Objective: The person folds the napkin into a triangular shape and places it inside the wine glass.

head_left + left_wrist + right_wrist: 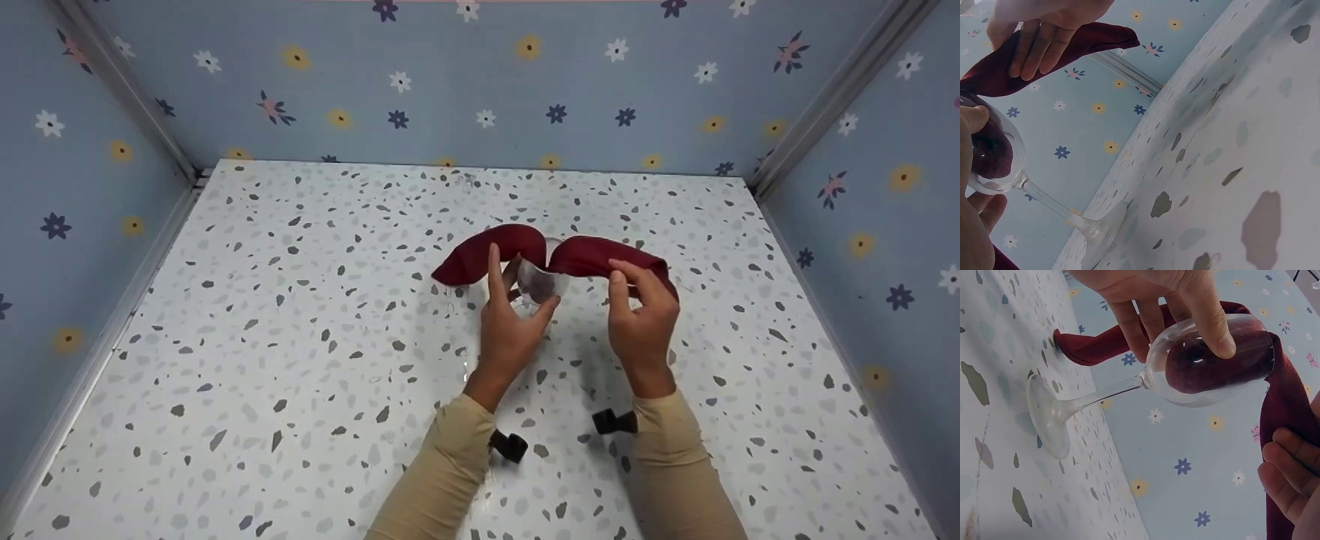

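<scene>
A clear stemmed wine glass [541, 285] stands at the middle of the table, its foot [1050, 419] right at the tabletop. My left hand [513, 324] holds it by the bowl, thumb on the near side and fingers round the other. A dark red cloth napkin [600, 256] is tucked into the bowl, its middle bunched inside the glass [1213, 363]. Both ends hang out over the rim, one drooping to the left behind my left hand, the other stretching right. My right hand [643, 319] pinches that right-hand end between thumb and fingers.
The white speckled tabletop [300, 390] spreads around the hands. Blue flower-patterned panels [480, 82] rise at the back and both sides, with metal posts [832, 97] at the corners. Black wrist mounts [510, 446] stick out from both sleeves.
</scene>
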A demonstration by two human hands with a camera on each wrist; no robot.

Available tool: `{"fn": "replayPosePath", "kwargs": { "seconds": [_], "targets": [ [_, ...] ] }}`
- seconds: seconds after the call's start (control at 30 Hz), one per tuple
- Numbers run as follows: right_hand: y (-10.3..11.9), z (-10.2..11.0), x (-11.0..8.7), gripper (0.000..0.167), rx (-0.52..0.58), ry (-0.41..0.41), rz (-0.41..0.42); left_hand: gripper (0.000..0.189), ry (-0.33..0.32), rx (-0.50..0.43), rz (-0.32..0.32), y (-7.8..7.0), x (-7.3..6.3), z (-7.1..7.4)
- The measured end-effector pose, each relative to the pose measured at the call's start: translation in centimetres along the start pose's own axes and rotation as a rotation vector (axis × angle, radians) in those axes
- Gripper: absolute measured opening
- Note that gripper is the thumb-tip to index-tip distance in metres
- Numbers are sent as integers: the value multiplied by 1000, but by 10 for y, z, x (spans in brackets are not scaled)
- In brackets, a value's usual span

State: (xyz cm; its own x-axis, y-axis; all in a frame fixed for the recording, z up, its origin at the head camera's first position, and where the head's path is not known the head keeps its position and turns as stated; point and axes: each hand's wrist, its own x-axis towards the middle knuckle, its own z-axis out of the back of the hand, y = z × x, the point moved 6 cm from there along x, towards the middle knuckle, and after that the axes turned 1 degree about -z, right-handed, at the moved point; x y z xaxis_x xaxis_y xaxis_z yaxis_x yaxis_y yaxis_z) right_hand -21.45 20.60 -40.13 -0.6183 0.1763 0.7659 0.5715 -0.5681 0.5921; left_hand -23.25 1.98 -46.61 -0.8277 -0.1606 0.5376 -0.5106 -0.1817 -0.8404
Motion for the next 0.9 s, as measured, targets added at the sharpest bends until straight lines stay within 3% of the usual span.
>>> {"fn": "replayPosePath", "kwargs": {
  "seconds": [0.33,0.6,0.9],
  "targets": [
    [-9,-2,-4,17,13,2,-6,109,0,1,-2,0,0,0],
    [23,-2,-1,12,8,7,-59,107,7,-2,-15,-2,-1,1],
    [13,-11,-6,12,9,38,-93,109,-2,-15,-17,0,-1,0]
  ]
}}
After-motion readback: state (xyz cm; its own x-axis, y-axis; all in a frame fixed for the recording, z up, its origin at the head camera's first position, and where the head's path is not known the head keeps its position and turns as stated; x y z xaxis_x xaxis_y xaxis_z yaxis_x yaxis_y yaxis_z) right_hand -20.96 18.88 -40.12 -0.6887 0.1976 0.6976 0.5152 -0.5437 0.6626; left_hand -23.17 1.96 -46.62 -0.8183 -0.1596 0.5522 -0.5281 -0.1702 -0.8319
